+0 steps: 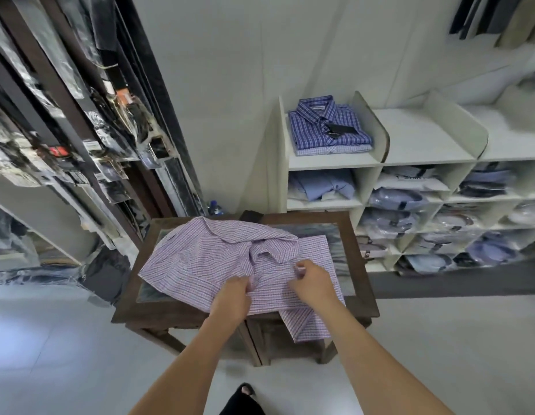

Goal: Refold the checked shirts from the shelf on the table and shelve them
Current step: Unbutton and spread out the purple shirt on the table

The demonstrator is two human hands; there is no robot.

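The fingers (244, 282) of the left hand (231, 298) are curled into a bunched fold of the pink-and-white checked shirt (200, 256), gripping the cloth. The fingers (300, 269) of the right hand (312, 283) are bent and pinch the same cloth just beside them, near the shirt's rumpled middle. The shirt lies spread and creased over the dark wooden worktop (360, 259), collar end away from the person; one part hangs over the near edge between the forearms. A glass inset in the worktop shows at the right of the shirt. Behind the worktop stands a cream shelf unit (424, 136) with upright dividers. Its top left compartment holds a folded blue checked shirt (329, 124) resting on a paler blue folded shirt (332, 150). The cubbyholes below hold plastic-bagged folded shirts (403, 199). A rack of plastic-wrapped dark garments (80, 115) fills the left side.
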